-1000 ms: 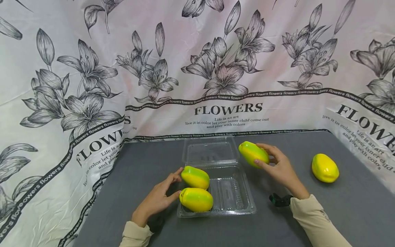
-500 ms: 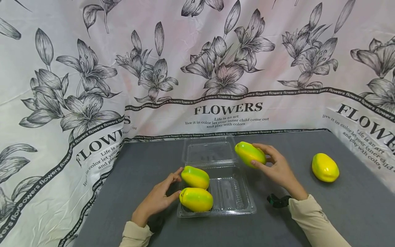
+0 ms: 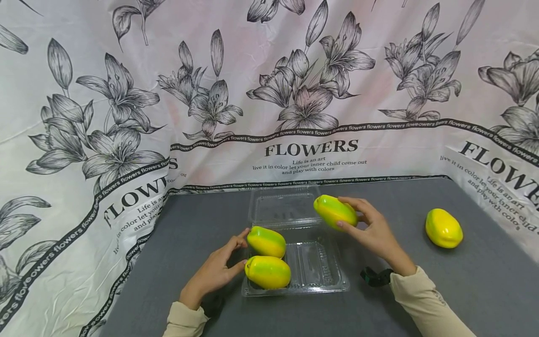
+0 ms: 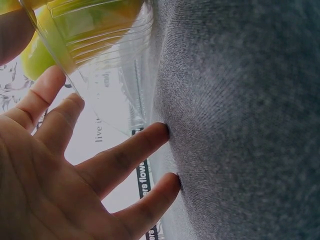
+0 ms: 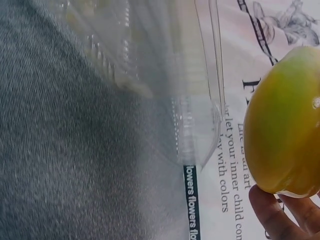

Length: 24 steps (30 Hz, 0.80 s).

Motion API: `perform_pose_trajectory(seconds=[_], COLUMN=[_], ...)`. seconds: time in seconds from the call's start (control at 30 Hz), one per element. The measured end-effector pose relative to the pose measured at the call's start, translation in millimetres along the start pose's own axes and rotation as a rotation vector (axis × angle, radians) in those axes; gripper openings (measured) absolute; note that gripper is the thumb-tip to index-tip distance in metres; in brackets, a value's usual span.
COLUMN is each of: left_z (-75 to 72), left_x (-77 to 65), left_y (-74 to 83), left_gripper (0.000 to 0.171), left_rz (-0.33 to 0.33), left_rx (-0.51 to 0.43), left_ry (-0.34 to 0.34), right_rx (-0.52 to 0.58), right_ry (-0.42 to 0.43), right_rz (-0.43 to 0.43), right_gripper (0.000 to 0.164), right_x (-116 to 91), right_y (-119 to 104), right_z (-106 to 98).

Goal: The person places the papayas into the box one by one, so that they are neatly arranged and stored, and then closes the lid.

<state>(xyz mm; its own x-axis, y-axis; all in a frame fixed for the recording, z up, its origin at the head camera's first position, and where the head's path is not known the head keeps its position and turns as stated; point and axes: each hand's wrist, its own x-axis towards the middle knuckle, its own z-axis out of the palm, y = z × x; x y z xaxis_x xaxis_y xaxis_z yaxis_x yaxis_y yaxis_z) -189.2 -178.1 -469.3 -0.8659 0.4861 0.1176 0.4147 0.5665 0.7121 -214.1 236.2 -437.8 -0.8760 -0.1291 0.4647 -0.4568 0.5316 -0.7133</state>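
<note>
My right hand (image 3: 375,231) grips a yellow-green mango (image 3: 335,212) between thumb and fingers, above the back right of a clear plastic clamshell box (image 3: 343,281). In the right wrist view the held mango (image 5: 285,125) is apart from the box wall. Two more mangoes lie one behind the other in the box's left half, the rear mango (image 3: 266,242) and the front mango (image 3: 267,272). My left hand (image 3: 214,269) is at the box's left side. In the left wrist view its fingers are spread, some at the box rim, others touching the table.
The box's lid (image 3: 284,206) lies folded back toward the printed flower curtain (image 3: 311,159). Another yellow mango (image 3: 444,228) rests on the grey table (image 3: 391,299) to the right. A black strap (image 3: 376,277) hangs at the right wrist.
My right hand has moved a little to the left with its mango, from beside the box to over its back right. The left hand and the other mangoes have stayed put.
</note>
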Motion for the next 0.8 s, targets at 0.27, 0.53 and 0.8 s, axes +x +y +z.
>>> perform_pose_trajectory(seconds=[0.27, 0.53, 0.8], left_z=[0.0, 0.9, 0.4], left_x=[-0.4, 0.5, 0.3], left_y=[0.1, -0.9, -0.4], left_gripper=[0.038, 0.036, 0.035], left_rz=[0.006, 0.010, 0.007], left_rx=[-0.001, 0.008, 0.019], left_ry=[-0.002, 0.003, 0.002], right_rx=[0.036, 0.003, 0.005], right_ry=[-0.011, -0.033, -0.049], right_rz=[-0.029, -0.041, -0.067], right_gripper=[0.059, 0.061, 0.063], right_x=[-2, -4, -5], right_y=[-12, -19, -24], right_z=[6, 10, 15])
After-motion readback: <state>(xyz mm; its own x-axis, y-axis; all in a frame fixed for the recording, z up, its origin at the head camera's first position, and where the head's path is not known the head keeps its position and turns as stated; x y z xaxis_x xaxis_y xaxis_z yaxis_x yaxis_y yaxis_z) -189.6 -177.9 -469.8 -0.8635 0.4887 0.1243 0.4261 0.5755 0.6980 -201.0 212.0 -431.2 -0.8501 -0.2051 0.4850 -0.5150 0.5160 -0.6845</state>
